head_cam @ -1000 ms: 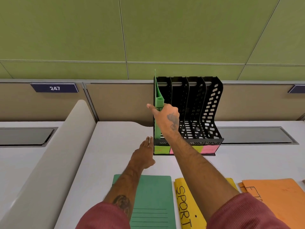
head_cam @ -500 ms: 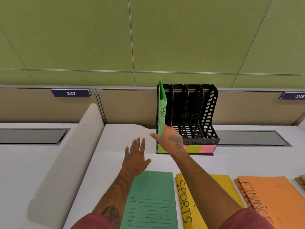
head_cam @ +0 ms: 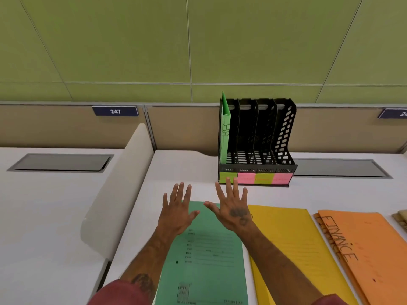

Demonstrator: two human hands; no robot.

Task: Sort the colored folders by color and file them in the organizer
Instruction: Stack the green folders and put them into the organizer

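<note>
Green card folder (head_cam: 204, 249) is lying flat toward the near edge of the surface (head_cam: 176, 168), with a yellow folder (head_cam: 286, 249) and an orange folder (head_cam: 363, 249) lying to its right, grouped by colour. The left hand (head_cam: 176, 213) and right hand (head_cam: 233, 211) are hovering over its far end, fingers (head_cam: 181, 191) spread wide and holding nothing, probably lining up a lift; contact cannot be confirmed. The organizer (head_cam: 264, 133) is standing at the far edge, and a lighter green folder (head_cam: 225, 128) is standing upright in its leftmost slot.
</note>
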